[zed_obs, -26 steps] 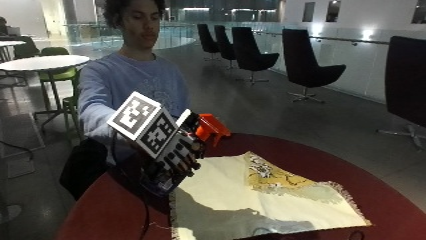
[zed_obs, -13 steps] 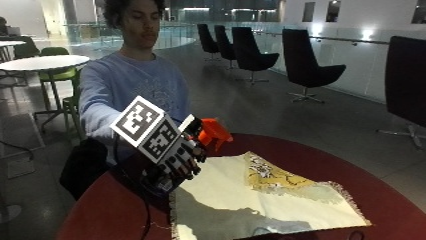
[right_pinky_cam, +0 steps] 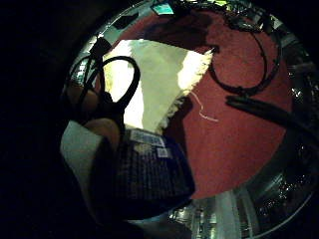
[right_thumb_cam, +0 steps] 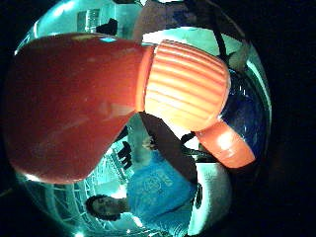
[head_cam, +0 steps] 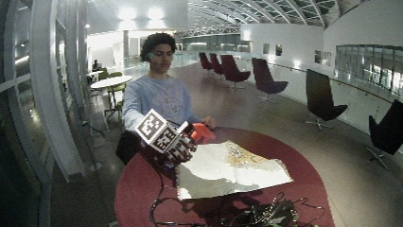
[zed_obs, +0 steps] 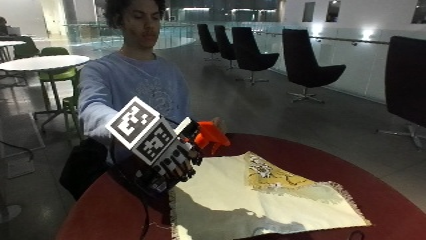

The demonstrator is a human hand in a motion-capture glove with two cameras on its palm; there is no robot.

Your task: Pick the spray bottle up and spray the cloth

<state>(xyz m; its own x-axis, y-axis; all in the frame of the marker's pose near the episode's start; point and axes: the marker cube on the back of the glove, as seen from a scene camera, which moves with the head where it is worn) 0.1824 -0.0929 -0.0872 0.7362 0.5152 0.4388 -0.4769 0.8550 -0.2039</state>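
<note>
Orange-topped spray bottle point(zed_obs: 210, 136) is already lifted off the red table point(zed_obs: 113, 215), my gloved right hand point(zed_obs: 174, 159) wrapped around its body above the cloth's point(zed_obs: 266, 197) near edge, so only the spraying remains, I'd judge.

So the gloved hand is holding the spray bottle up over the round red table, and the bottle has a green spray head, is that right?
Not quite. The spray head is orange, not green, as the outside view shows. The rest holds: the gloved right hand holds the spray bottle up over the round red table, beside the cloth.
</note>
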